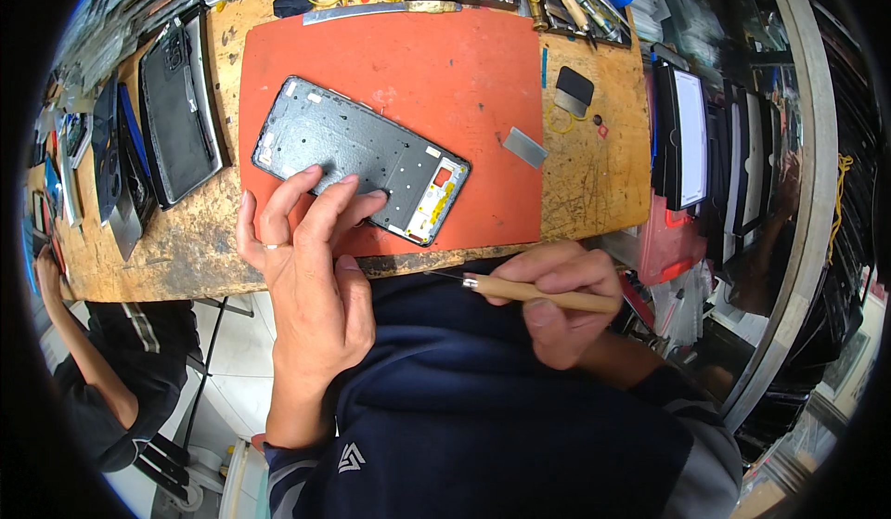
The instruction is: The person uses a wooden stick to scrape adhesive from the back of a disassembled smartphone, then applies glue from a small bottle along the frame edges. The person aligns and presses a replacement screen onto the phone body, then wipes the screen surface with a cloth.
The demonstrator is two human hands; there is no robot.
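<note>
A dark phone frame lies tilted on an orange-red mat, with a pale section and yellow marks at its right end. The fingers of my left hand are spread, several tips resting on the frame's near edge and surface; a ring shows on one finger. Closer to me, just off the table's front edge, my right hand grips a wooden-handled tool. Its thin metal tip points left and is apart from the frame. The tip's exact shape is too fine to make out.
A small grey metal plate lies on the mat's right side. Beyond it are a dark flat piece and a yellow band. Phone parts crowd the left; trays of tools line the back. A co-worker's arm shows at far left.
</note>
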